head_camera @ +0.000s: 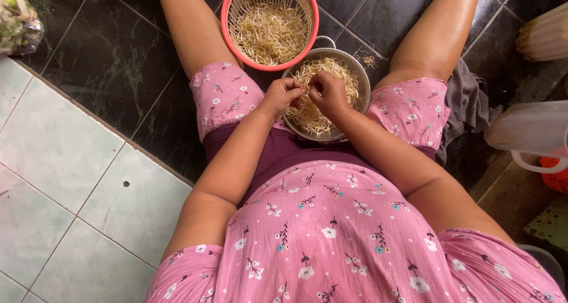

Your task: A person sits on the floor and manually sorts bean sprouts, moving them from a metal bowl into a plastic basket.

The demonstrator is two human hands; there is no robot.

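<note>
Dark marbled tile floor (118, 60) meets pale tiles (53, 161) on the left. On the dark tiles sits a pink basket (228, 28) of bean sprouts; grey cloth (467, 102) lies right.

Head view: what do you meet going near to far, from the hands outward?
Left hand and right hand pinching a bean sprout together → metal bowl of sprouts beneath them → pink plastic basket of sprouts, farthest, on the dark tiled floor.
</note>
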